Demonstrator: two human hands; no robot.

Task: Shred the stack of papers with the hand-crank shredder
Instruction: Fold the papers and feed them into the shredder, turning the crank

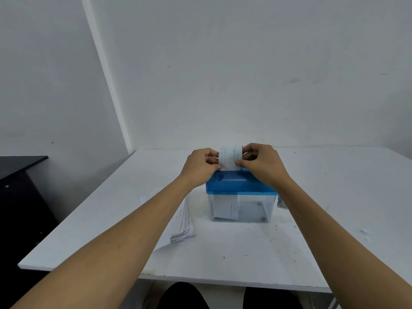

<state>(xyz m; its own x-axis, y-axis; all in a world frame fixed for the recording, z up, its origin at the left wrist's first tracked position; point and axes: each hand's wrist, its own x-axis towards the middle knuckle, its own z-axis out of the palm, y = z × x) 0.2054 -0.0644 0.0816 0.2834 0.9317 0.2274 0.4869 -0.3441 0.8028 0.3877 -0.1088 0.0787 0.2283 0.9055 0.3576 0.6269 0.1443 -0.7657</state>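
Left hand (201, 167): pinches left edge of narrow white printed paper strip (230, 157).
Right hand (259, 162): pinches strip's right edge.
Strip: upright atop blue-lidded clear plastic shredder (239, 195).

A: How is it lit?
B: Evenly and softly; only faint shadows are cast on the worktop (234, 248)
A: Is distortion seen?
B: Lines are bowed at the edges; slight blur is noted throughout

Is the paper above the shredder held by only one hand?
No, the left hand and the right hand both pinch the paper at its side edges above the shredder.
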